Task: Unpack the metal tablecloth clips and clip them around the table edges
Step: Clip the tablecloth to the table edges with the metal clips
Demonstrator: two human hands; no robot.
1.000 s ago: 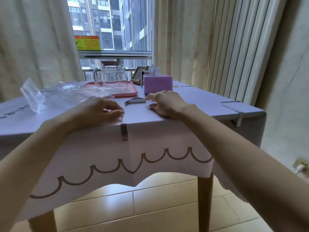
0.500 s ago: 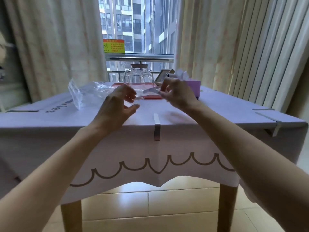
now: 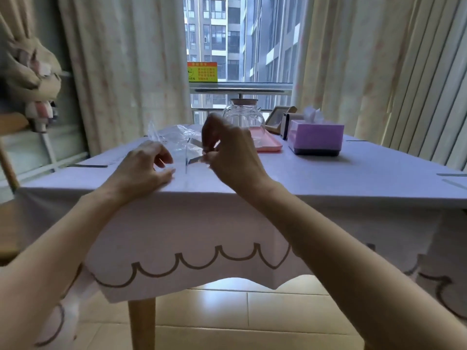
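The table wears a lavender tablecloth (image 3: 328,178) with a brown scalloped hem. My right hand (image 3: 227,152) hovers just above it near the front edge and pinches a metal clip (image 3: 195,160) between thumb and fingertips. My left hand (image 3: 146,168) rests on the cloth to the left of the clip, fingers loosely curled and holding nothing. A crumpled clear plastic bag (image 3: 177,136) lies behind both hands. Fitted clips show as dark strips on the left edge (image 3: 87,165) and the right edge (image 3: 452,175).
At the back of the table stand a pink tray (image 3: 267,146) with a glass teapot (image 3: 243,114), a purple tissue box (image 3: 316,137) and a small frame (image 3: 276,118). Curtains hang behind. A wooden chair (image 3: 10,157) stands at the left.
My right hand has lifted the loose clip off the table and carried it left along the front edge. My left hand rose, then settled on the cloth beside it. My view swung left.
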